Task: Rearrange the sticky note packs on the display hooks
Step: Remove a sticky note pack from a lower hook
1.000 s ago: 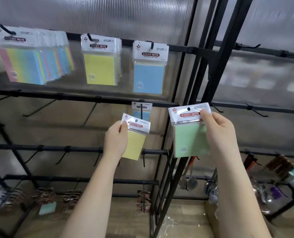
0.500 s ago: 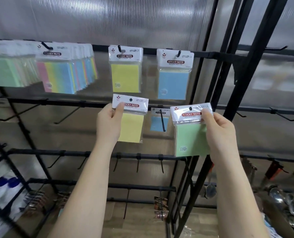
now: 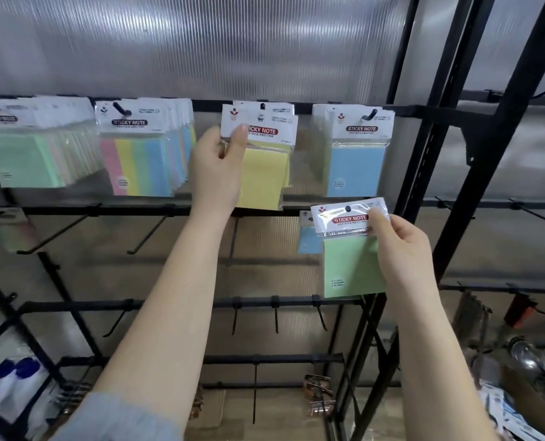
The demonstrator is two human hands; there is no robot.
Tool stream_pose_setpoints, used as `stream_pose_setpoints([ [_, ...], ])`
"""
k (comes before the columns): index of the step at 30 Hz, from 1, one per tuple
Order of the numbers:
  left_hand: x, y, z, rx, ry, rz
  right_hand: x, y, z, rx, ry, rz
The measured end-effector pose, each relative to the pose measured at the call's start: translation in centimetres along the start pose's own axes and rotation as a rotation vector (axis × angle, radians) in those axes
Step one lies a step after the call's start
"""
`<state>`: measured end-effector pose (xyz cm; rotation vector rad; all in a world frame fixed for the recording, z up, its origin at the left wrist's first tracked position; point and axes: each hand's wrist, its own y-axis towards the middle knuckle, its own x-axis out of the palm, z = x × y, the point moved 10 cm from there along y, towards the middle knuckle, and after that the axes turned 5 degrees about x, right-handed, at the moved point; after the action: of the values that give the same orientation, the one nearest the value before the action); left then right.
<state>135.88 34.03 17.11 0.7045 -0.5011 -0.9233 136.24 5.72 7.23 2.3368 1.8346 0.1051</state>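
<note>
Yellow pack point(image 3: 266, 173) upright, header up, pinched by left hand point(image 3: 215, 168); right hand point(image 3: 401, 246) pinches green pack point(image 3: 351, 265), tilted.

Single head-worn wide-angle view, facing forward and slightly upward at a black display rack point(image 3: 424, 192), close range, both forearms entering from the lower edge, straight bars bowed by lens distortion

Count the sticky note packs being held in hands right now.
2: a yellow pack in the left hand at the top-row hook, and a green pack in the right hand, lower right.
</note>
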Motion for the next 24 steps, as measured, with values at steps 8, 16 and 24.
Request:
stream_pose_setpoints([
  [8,1.1,1.9,0.8,0.045,-0.062,-0.009,0.5,-0.2,-0.1,-0.006,-0.001,0.025],
  [16,1.5,2.1,0.0,0.042,-0.059,0.059,0.1,0.3,-0.1,-0.010,-0.018,0.037],
  [24,1.1,2.0,-1.2,0.009,0.015,0.103,0.6,0.9,0.0,0.005,-0.028,-0.007],
])
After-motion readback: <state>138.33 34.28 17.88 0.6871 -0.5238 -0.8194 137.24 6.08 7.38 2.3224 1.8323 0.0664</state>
